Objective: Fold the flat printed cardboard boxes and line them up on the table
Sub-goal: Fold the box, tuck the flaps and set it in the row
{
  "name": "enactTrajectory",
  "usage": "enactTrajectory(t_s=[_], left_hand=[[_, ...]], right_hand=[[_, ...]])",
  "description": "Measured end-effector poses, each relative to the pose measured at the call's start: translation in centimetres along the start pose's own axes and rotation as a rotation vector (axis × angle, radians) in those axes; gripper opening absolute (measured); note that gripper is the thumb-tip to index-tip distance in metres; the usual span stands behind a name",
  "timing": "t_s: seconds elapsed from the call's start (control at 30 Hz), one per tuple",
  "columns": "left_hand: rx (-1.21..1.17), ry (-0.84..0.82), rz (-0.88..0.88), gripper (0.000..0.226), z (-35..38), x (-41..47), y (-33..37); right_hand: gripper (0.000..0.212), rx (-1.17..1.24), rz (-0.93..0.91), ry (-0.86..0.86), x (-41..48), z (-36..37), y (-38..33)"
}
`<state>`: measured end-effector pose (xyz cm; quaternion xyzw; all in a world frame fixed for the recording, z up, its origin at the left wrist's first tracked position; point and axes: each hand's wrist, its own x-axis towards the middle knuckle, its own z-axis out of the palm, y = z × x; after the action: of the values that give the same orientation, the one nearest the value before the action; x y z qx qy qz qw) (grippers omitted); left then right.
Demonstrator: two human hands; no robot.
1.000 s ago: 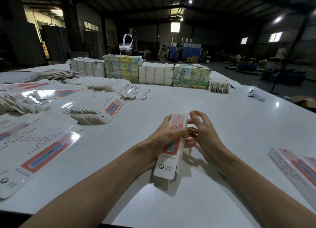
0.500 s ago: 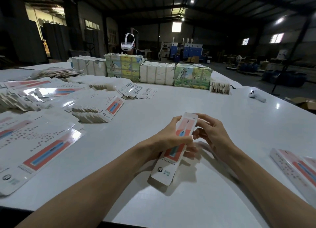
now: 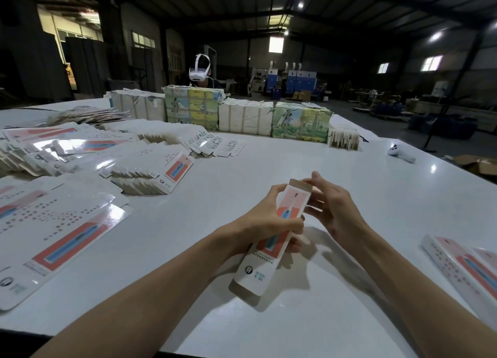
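The left hand [image 3: 265, 219] grips the middle of a long, narrow white-and-pink printed cardboard box [image 3: 256, 270], fingers curled round it. The box is held tilted just above the glossy white table [image 3: 349, 175]. The right hand [image 3: 334, 214] is loosely spread, its fingertips [image 3: 309, 196] touching the box's far end. Flat printed cardboard sheets [image 3: 53, 236] lie fanned at the left, and folded boxes [image 3: 468, 266] at the right edge. Beyond is a dim warehouse, where a person in a white headset [image 3: 200, 72] sits behind stacked bundles [image 3: 193, 110].
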<state>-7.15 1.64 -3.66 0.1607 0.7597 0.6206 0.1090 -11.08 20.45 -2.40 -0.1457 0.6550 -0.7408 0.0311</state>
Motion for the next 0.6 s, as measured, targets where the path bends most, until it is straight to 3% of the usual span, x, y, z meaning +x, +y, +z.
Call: enactTrajectory(t_s=[0.27, 0.6], left_hand=[[0.064, 0.036, 0.043, 0.093, 0.16, 0.16, -0.35], [0.12, 0.026, 0.063, 0.098, 0.26, 0.15, -0.38]], right_hand=[[0.016, 0.25, 0.195, 0.037, 0.24, -0.55, -0.17], [0.02, 0.118, 0.194, 0.055, 0.1, -0.85, -0.7]])
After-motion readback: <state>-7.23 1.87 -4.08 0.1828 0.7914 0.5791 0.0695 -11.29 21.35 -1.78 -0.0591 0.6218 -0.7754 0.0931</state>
